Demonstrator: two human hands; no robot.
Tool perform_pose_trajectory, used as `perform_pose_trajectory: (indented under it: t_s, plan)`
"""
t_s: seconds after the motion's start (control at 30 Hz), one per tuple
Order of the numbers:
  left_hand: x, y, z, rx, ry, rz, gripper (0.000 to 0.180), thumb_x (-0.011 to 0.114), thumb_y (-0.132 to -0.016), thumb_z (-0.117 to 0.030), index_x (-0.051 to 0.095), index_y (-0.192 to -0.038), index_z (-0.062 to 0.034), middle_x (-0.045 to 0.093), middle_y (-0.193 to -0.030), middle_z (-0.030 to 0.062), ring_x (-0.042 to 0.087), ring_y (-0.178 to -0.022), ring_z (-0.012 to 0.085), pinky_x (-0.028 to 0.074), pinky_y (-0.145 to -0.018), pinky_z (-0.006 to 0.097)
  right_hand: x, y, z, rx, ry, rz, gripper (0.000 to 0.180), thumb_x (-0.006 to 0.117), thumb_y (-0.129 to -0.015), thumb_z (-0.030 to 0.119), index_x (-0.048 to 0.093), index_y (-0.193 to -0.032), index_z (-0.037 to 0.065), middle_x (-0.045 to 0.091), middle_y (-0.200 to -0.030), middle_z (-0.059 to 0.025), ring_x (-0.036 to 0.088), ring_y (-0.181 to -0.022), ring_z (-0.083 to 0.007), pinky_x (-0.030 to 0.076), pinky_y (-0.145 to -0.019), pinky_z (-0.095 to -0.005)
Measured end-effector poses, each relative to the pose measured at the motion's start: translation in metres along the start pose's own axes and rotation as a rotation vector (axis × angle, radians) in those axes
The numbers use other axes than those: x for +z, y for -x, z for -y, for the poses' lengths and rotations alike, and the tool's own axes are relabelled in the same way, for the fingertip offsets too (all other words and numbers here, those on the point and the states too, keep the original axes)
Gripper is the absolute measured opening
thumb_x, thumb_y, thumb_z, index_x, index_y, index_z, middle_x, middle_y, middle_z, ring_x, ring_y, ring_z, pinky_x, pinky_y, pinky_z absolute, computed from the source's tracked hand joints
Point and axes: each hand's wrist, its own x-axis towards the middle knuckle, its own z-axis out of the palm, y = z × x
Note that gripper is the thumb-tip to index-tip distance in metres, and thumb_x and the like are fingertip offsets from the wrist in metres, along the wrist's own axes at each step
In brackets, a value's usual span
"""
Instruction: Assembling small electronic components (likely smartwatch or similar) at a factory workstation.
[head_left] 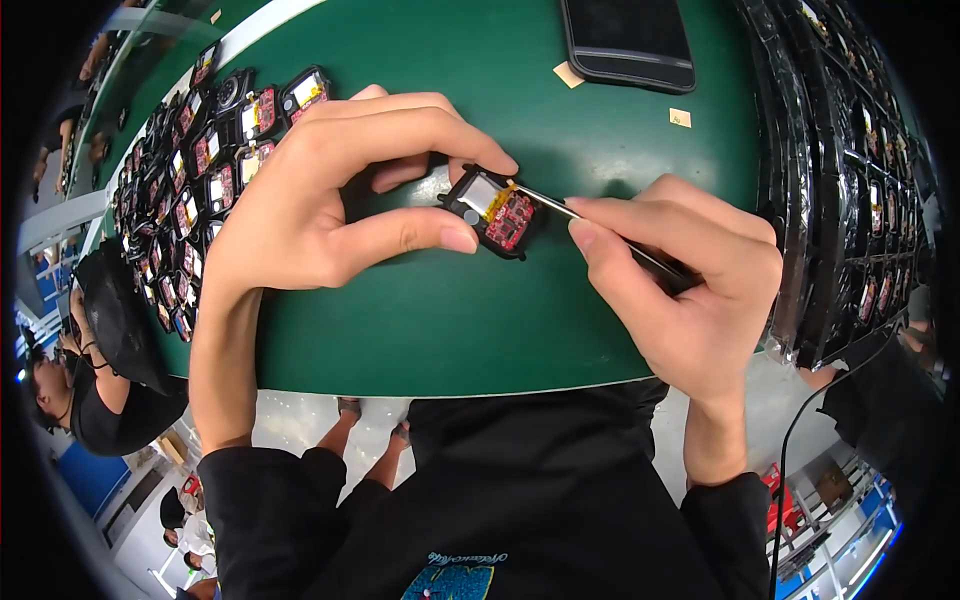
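Between the thumb and index finger of my left hand [330,190] is a small black electronic module [508,238]. Its open face shows a red circuit board, a silver battery and yellow tape. My right hand [690,270] is closed on a pair of metal tweezers [548,201], held like a pen. The tweezers' tips touch the module's upper edge, near the yellow tape and my left index fingertip. Whether the tips pinch anything is too small to make out.
Many similar modules [220,185] lie crowded at the left on the green table [420,340]. A black phone [630,45] lies at the far side, near small paper tags [680,118]. Stacked black trays [835,190] with modules line the right. Other people are at both sides.
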Motion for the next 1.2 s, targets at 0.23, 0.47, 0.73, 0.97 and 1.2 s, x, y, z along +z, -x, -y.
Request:
perform_pose_trajectory:
  t_s: [0.23, 0.47, 0.73, 0.97, 1.2]
  plan:
    - [-0.0016, -0.0002, -0.0019, -0.022, 0.000, 0.038, 0.055, 0.093, -0.084, -0.037, 0.081, -0.125, -0.0020, 0.076, -0.107, 0.0084, 0.058, -0.081, 0.0167, 0.042, -0.068, 0.031, 0.0012, -0.0001, -0.0022, 0.004, -0.011, 0.026, 0.018, 0.083, -0.084, -0.009, 0.086, -0.101, -0.003, 0.069, -0.072, -0.0045, 0.057, -0.060, -0.0083, 0.038, -0.055, -0.0251]
    - [-0.0008, -0.0017, 0.0000, 0.032, -0.005, 0.036, 0.051, 0.090, -0.085, -0.033, 0.081, -0.124, -0.0019, 0.076, -0.107, 0.0087, 0.064, -0.089, 0.0193, 0.044, -0.070, 0.032, 0.0006, 0.0009, -0.0028, 0.002, -0.018, 0.033, 0.018, 0.082, -0.084, -0.010, 0.086, -0.100, -0.004, 0.069, -0.072, -0.0049, 0.057, -0.060, -0.0086, 0.039, -0.055, -0.0253]
    - [-0.0016, -0.0013, -0.0028, 0.031, -0.045, 0.051, 0.047, 0.089, -0.083, -0.030, 0.082, -0.121, -0.0028, 0.076, -0.106, 0.0072, 0.063, -0.088, 0.0195, 0.043, -0.069, 0.032, 0.0038, -0.0002, -0.0032, -0.032, -0.010, 0.030, 0.017, 0.083, -0.084, -0.009, 0.086, -0.100, -0.003, 0.069, -0.071, -0.0041, 0.055, -0.058, -0.0073, 0.038, -0.053, -0.0248]
    - [-0.0013, -0.0009, -0.0030, 0.048, -0.037, 0.052, 0.047, 0.089, -0.084, -0.030, 0.081, -0.121, -0.0024, 0.075, -0.104, 0.0066, 0.062, -0.087, 0.0197, 0.043, -0.070, 0.033, 0.0009, -0.0007, -0.0008, -0.013, 0.018, 0.049, 0.017, 0.082, -0.085, -0.009, 0.086, -0.100, -0.003, 0.069, -0.071, -0.0040, 0.054, -0.057, -0.0066, 0.037, -0.052, -0.0244]
    - [-0.0001, -0.0030, -0.0026, 0.085, -0.039, 0.045, 0.048, 0.089, -0.084, -0.032, 0.081, -0.121, -0.0023, 0.075, -0.105, 0.0071, 0.061, -0.086, 0.0203, 0.043, -0.070, 0.033, 0.0034, -0.0002, -0.0048, -0.042, -0.004, 0.042, 0.018, 0.082, -0.084, -0.009, 0.086, -0.100, -0.002, 0.070, -0.071, -0.0045, 0.057, -0.058, -0.0079, 0.040, -0.054, -0.0253]
